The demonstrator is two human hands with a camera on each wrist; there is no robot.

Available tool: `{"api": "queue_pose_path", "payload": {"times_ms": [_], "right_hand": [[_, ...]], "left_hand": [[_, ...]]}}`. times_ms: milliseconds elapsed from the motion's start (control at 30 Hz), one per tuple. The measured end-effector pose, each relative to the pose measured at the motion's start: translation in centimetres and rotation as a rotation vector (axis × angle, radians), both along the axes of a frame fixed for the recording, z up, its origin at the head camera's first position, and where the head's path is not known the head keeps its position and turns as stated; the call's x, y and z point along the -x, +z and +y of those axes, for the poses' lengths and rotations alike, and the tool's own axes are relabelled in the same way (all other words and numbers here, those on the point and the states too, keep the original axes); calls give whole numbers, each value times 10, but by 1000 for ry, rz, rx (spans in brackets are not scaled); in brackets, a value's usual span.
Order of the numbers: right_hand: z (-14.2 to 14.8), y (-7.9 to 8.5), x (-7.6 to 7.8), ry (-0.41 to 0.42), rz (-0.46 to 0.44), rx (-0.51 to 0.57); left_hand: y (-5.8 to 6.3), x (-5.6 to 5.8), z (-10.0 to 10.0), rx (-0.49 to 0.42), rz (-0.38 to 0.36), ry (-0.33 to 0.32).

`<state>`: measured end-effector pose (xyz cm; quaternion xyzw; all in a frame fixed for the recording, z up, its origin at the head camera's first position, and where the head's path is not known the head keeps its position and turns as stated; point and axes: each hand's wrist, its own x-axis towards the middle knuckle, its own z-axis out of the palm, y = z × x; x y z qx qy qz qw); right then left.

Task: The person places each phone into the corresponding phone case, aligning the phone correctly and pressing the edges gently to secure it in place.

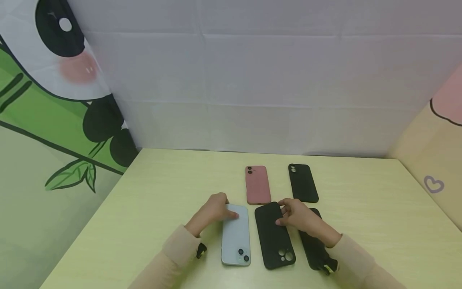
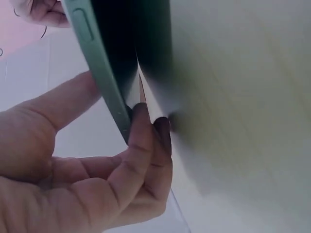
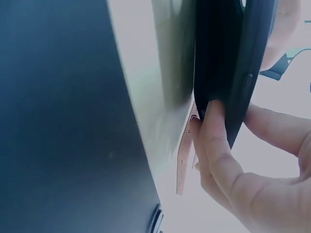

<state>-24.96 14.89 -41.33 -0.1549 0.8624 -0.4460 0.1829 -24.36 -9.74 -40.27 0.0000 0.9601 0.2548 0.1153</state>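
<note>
A light blue phone [image 1: 235, 237] lies at the front, its camera lenses toward the near end. My left hand [image 1: 215, 209] holds its far end, thumb on the back. In the left wrist view, the fingertips [image 2: 140, 114] reach under the raised phone edge [image 2: 104, 82]. Just to the right, my right hand [image 1: 297, 216] pinches a black phone case [image 1: 272, 237] by its far right corner, camera cutouts toward the near end. In the right wrist view, the thumb is on one face of the case [image 3: 240, 82] and the fingers [image 3: 216, 131] on the other.
Beyond the hands lie a pink phone [image 1: 258, 184] and another black phone case [image 1: 303, 182]. A third black case [image 1: 313, 249] is partly hidden under the right forearm. The pale wooden table [image 1: 162, 180] meets a white cloth wall [image 1: 252, 72] at the back.
</note>
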Motion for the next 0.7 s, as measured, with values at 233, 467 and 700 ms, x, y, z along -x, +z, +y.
{"api": "queue_pose_path", "payload": {"times_ms": [233, 467, 700], "right_hand": [[4, -2, 0, 12, -63, 121], [7, -4, 2, -6, -141, 219], [10, -6, 2, -3, -207, 277]], "left_hand": [[-2, 2, -8, -86, -19, 43], [-5, 2, -16, -305, -50, 130], [-13, 2, -19, -434, -60, 181]]}}
